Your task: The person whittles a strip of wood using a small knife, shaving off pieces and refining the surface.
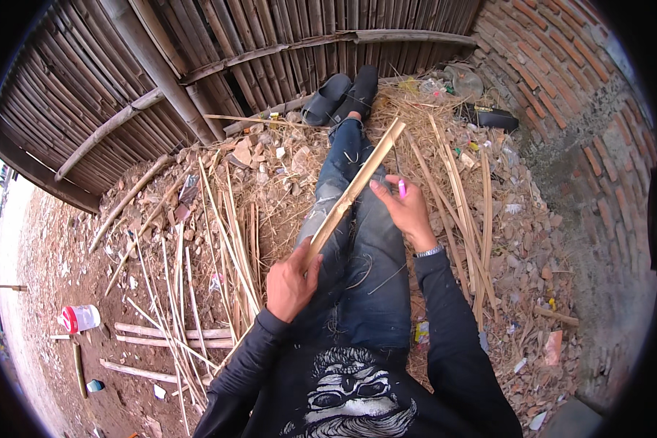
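Observation:
A split bamboo strip, pale on its inner face, slants across my jeans from lower left to upper right. Around its lower end my left hand is closed. My right hand is at the strip's right side, fingers curled round a small tool with a pink part; something thin and dark sticks up beyond it, too fine to tell its kind. Whether the right fingers touch the strip cannot be made out. Fine shavings lie on my stretched-out legs.
Long bamboo strips lie left and right of my legs. Dark clogs are near a bamboo wall. A brick wall rises at right. Rubble and straw cover the ground; a red-lidded tub stands far left.

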`<state>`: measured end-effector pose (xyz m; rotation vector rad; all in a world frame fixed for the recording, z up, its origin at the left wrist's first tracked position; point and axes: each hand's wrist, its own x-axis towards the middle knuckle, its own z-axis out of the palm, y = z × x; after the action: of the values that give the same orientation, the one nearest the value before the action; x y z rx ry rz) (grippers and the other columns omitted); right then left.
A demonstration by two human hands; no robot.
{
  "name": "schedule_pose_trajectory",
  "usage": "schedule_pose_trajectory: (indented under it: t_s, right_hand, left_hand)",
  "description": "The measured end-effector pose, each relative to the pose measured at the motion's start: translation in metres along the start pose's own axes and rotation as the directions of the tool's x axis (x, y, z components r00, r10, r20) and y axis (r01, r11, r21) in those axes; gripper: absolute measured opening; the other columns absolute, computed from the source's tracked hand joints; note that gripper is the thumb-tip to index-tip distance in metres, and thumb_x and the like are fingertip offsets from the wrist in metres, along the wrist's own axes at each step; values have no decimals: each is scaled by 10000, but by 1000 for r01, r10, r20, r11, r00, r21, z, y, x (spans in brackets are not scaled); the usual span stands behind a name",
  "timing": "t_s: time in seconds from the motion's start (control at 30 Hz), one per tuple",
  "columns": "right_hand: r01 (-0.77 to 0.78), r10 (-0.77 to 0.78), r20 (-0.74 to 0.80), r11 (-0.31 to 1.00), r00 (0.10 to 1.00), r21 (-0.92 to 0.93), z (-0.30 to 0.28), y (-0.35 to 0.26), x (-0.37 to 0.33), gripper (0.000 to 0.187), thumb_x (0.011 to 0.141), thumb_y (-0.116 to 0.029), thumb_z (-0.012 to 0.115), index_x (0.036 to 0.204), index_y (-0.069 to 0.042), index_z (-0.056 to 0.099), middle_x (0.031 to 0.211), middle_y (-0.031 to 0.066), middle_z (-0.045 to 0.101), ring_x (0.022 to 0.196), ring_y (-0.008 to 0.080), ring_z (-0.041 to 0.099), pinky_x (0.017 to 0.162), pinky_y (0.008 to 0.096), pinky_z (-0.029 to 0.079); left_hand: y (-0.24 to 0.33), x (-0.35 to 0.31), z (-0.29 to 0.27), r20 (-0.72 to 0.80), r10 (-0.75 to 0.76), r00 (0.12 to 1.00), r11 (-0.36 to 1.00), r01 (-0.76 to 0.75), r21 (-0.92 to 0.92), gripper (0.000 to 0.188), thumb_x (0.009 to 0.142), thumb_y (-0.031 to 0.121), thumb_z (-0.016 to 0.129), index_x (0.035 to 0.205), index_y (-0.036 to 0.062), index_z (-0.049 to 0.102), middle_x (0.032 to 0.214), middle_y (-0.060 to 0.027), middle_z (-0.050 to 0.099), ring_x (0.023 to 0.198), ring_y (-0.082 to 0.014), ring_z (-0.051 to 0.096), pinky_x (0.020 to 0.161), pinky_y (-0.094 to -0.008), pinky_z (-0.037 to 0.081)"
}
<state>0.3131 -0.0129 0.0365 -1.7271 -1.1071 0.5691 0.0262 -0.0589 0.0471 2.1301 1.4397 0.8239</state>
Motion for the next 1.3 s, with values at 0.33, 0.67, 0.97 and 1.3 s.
schedule_pose_trajectory:
  t_s: [0.33,0.67,0.97,1.3]
  right_hand:
    - [-33,47,-90,989,995,146,46,60,-19,327,931,-305,805,824,-9,717,694,74,704,619,161,638,616,345,495]
    - [-35,35,-6,999,999,-23,74,56,-47,265,859,-285,838,851,-51,715,705,122,676,621,282,646,618,407,505]
    - [-57,69,-71,986,995,159,42,57,-62,218,919,-199,804,880,-4,716,718,64,696,607,112,579,595,306,480]
    - [-94,93,13,991,996,99,-10,83,-66,369,1045,-362,663,925,-17,715,677,36,594,622,128,525,590,335,428]
  left_hand:
    - [143,59,-95,-693,143,706,823,-474,-313,541,944,40,744,1459,26,578,1422,-177,585,1262,-288,623,1023,-414,539]
    - [233,30,-145,-984,-7,176,644,-752,-139,707,893,-79,598,1536,176,455,1391,-22,547,1368,-184,463,1213,-505,296]
    - [104,-18,-82,-560,410,720,806,-573,-146,651,843,66,695,1457,74,481,1342,-149,516,1240,-344,530,1087,-483,431]
    - [-46,-100,-85,364,-270,891,955,200,219,517,955,453,750,1180,-12,721,794,-208,735,719,-404,733,675,-469,563]
